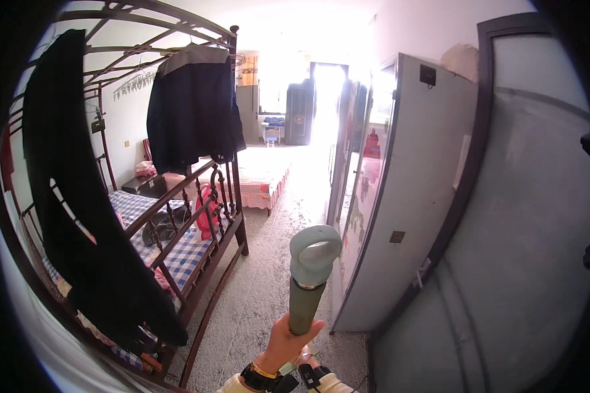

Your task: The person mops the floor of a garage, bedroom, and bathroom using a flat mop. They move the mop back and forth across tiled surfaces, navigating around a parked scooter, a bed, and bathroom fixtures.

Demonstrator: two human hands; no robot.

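Observation:
My left hand (pixel 285 348) is wrapped round the lower part of an upright folded umbrella (pixel 305 306). Its sleeve is dark green, and a pale grey-green ring-shaped handle forms the top end. The thumb lies along the right side of the sleeve. Lower and slightly to the right is my right hand (pixel 308 359), close beneath the left one and partly covered by it. Its fingers are too hidden to read. Dark bands circle both wrists, over or beside cream sleeves.
A dark bunk-bed frame (pixel 203 255) with a blue checked sheet stands at left. Black trousers (pixel 78 164) and a dark jacket (pixel 193 108) hang from it. Grey cabinets (pixel 406 170) and a grey door (pixel 524 249) line the right. Speckled floor (pixel 269 242) runs toward a bright doorway.

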